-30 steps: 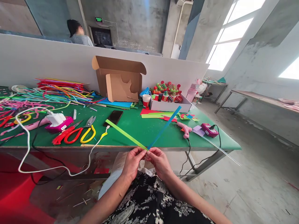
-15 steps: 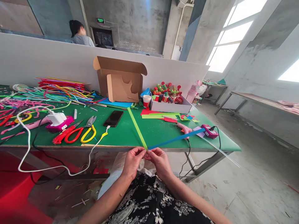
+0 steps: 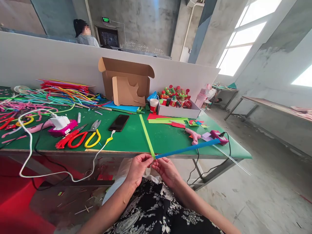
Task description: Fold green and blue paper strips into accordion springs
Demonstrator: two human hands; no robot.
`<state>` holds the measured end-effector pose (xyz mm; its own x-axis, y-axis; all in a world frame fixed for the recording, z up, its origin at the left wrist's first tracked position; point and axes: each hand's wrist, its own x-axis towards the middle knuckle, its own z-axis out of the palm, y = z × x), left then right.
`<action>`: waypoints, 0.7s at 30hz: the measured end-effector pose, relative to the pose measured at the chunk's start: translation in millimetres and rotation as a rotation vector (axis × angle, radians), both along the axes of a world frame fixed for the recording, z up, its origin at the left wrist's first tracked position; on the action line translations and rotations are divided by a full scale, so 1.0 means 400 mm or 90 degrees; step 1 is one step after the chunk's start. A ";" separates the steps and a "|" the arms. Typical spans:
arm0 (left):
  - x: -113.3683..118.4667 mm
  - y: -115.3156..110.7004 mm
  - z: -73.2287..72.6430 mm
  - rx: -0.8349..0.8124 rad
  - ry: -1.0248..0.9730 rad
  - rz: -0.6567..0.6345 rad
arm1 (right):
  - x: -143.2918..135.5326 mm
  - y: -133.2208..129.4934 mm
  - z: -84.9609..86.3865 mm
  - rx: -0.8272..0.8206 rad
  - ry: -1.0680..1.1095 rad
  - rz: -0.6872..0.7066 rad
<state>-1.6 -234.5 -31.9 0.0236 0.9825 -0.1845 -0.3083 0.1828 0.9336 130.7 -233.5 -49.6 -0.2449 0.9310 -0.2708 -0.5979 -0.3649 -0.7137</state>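
Observation:
At the table's front edge, a light green paper strip (image 3: 147,136) and a blue paper strip (image 3: 187,149) meet at their near ends in a V shape. My left hand (image 3: 139,168) pinches that corner at the end of the green strip, which points away over the table. Just beside it, my right hand (image 3: 168,169) has its fingers closed at the near end of the blue strip, which reaches right toward a purple power socket (image 3: 219,137). Fingers partly hide the joint, so how the ends overlap cannot be made out.
On the green table (image 3: 131,140) lie a phone (image 3: 119,123), cutters (image 3: 92,133), a pink glue gun (image 3: 193,135) and pipe cleaners (image 3: 63,91). Behind stand a cardboard box (image 3: 129,83) and a white box (image 3: 179,112) of figures. A white cable (image 3: 30,143) hangs over the front edge.
The blue strip has swung lower, its free end slightly right. The green strip's far end has shifted right, making it more upright. My right fingers have moved a little at the corner.

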 end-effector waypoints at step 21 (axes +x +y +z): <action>-0.002 0.002 -0.021 0.005 0.017 0.014 | -0.021 -0.017 0.029 0.057 -0.190 -0.101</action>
<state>-2.2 -233.9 -40.1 -0.0028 0.9842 -0.1768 -0.2876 0.1686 0.9428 122.4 -240.3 -38.0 -0.0177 0.9743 -0.2244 -0.4021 -0.2124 -0.8906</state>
